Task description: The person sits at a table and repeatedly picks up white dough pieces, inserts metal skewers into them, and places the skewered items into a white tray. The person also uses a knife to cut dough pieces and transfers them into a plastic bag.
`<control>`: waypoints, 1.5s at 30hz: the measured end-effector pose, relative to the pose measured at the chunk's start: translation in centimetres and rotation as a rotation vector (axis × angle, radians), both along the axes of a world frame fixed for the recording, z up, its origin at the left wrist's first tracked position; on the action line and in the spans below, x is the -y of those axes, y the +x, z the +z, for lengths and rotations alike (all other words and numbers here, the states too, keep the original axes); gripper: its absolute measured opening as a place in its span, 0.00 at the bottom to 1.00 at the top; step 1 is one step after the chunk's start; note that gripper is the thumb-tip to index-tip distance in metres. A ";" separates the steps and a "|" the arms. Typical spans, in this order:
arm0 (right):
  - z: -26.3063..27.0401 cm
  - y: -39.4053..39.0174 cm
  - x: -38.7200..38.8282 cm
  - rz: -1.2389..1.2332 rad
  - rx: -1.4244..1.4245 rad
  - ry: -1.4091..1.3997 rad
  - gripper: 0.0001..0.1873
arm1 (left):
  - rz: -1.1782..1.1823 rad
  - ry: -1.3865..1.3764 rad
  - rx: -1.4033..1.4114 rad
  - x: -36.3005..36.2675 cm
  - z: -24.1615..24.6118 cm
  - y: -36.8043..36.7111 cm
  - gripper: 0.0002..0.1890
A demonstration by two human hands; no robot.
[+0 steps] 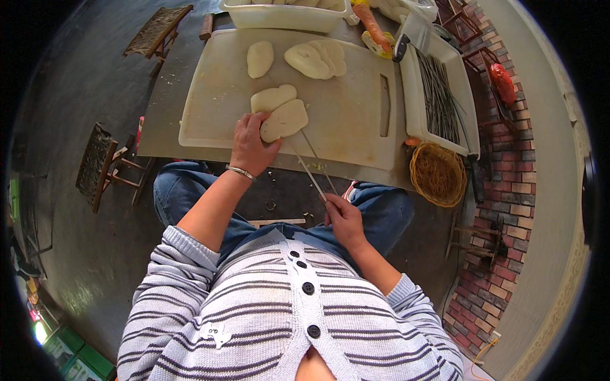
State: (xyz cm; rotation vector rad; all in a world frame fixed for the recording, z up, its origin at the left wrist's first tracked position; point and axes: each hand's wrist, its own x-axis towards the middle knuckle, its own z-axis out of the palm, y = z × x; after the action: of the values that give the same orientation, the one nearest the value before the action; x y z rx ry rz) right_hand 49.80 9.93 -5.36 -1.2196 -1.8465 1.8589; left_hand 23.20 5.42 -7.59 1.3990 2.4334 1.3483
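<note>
My left hand (255, 145) grips the left edge of a pale, flat slice (285, 121), perhaps dough or a vegetable, above a white plastic cutting board (343, 119). Behind it, partly overlapped, is a similar slice (272, 97). In my right hand (342, 216), near my right knee, are thin sticks (310, 170), fanned apart; they run up to the held slice, where their far ends are hidden. Farther back on the board lie a single pale slice (260, 59) and an overlapping pile of pale slices (314, 59).
A white tub (286, 18) of pale pieces stands behind the board. At right, a white bin (414, 95) holds many thin sticks, with a black-handled knife (401, 47) at its back corner. A yellow wicker basket (437, 175) sits by the table's front right. Wooden stools (107, 166) stand left.
</note>
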 end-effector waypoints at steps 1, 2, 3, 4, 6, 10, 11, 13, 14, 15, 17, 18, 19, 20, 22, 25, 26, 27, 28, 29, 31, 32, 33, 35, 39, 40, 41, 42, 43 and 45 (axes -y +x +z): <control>0.0 -0.1 -0.1 -0.002 0.004 0.005 0.12 | -0.002 0.000 -0.006 0.0 0.0 0.0 0.28; 0.0 -0.2 -0.1 -0.003 0.007 0.010 0.12 | -0.001 -0.009 0.002 0.0 0.0 0.0 0.28; 0.1 -0.3 -0.2 -0.003 0.011 0.014 0.12 | 0.002 -0.019 0.011 0.0 0.1 0.1 0.28; 0.3 -0.5 -0.2 -0.001 0.032 0.009 0.12 | 0.006 -0.028 0.019 0.1 0.2 0.1 0.28; 0.9 -1.1 -0.4 0.005 0.075 -0.002 0.13 | 0.009 -0.027 0.012 0.0 0.1 0.0 0.28; 0.0 -2.5 -0.9 0.011 0.086 0.039 0.13 | 0.018 -0.089 -0.016 -0.2 0.5 0.0 0.27; -0.7 -2.7 -1.1 0.017 0.077 0.048 0.13 | 0.023 -0.081 -0.009 -0.3 0.4 0.1 0.27; -0.9 -3.4 -1.3 0.033 0.080 0.076 0.13 | 0.037 -0.070 0.004 -0.3 0.3 0.2 0.26; -0.9 -3.7 -1.3 0.041 0.092 0.097 0.13 | 0.043 -0.070 0.020 -0.3 0.2 0.2 0.26; -0.8 -3.9 -1.3 0.046 0.106 0.118 0.13 | 0.047 -0.071 0.037 -0.3 0.3 0.3 0.25; -0.9 -4.4 -1.3 0.048 0.106 0.120 0.13 | 0.053 -0.078 0.052 -0.3 0.3 0.3 0.25; -1.0 -4.6 -1.4 0.048 0.106 0.123 0.13 | 0.054 -0.082 0.051 -0.3 0.2 0.3 0.25; -1.0 -4.9 -1.5 0.049 0.102 0.129 0.13 | 0.054 -0.086 0.049 -0.3 0.2 0.2 0.24; -1.2 -5.2 -1.5 0.050 0.098 0.135 0.13 | 0.056 -0.090 0.049 -0.3 0.1 0.2 0.25; -1.8 -5.9 -1.6 0.031 0.076 0.130 0.13 | 0.055 -0.099 0.051 -0.4 0.1 0.3 0.25; -2.7 -6.7 -1.8 0.013 0.028 0.119 0.12 | 0.051 -0.099 0.041 -0.4 0.3 0.2 0.25; -2.8 -6.6 -1.9 0.028 0.023 0.132 0.12 | 0.014 -0.103 0.052 -0.3 0.4 0.1 0.26; -2.3 -6.9 -2.0 0.047 0.014 0.144 0.12 | -0.019 -0.108 0.061 0.0 0.8 -0.2 0.27; -1.7 -6.9 -2.0 0.021 0.049 0.107 0.12 | -0.053 -0.113 0.070 0.1 1.2 -0.5 0.28; -0.8 -6.5 -1.8 -0.006 0.084 0.070 0.12 | -0.028 -0.069 0.000 0.2 1.5 -1.0 0.28; -0.3 -5.3 -1.4 -0.025 0.112 0.086 0.12 | 0.018 0.021 -0.134 0.2 2.0 -2.3 0.30; -1.0 -4.3 -1.2 -0.017 0.105 0.138 0.12 | -0.004 0.013 -0.186 0.0 2.0 -3.2 0.30; -1.1 -3.7 -1.3 -0.002 0.100 0.189 0.12 | -0.019 0.004 -0.236 -0.3 1.9 -4.0 0.30; -0.9 -2.7 -1.6 0.007 0.100 0.047 0.11 | -0.050 -0.045 -0.263 -0.2 1.7 -4.8 0.30; -0.6 -3.2 -2.2 0.030 0.163 -0.023 0.09 | -0.074 -0.112 -0.199 -0.4 1.6 -4.8 0.28; -1.0 -3.3 -2.2 0.024 0.163 -0.012 0.09 | -0.065 -0.107 -0.188 -0.4 1.5 -4.7 0.28; -1.8 -3.3 -2.1 0.018 0.163 -0.001 0.09 | -0.070 -0.107 -0.187 -0.4 1.3 -4.6 0.28; -2.0 -3.7 -2.0 0.017 0.160 0.009 0.09 | -0.071 -0.108 -0.189 -0.4 1.3 -4.6 0.27; -2.1 -4.0 -1.9 0.011 0.138 0.025 0.09 | -0.070 -0.110 -0.190 -0.4 1.2 -4.6 0.27; -2.1 -4.8 -1.6 0.001 0.094 0.052 0.09 | -0.062 -0.123 -0.180 -0.4 1.2 -4.5 0.27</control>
State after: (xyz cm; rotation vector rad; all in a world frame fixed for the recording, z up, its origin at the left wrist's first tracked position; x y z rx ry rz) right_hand 45.01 11.48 -7.43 -1.3094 -1.9315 1.7700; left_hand 18.69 5.78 -6.44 1.6141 2.5076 1.0838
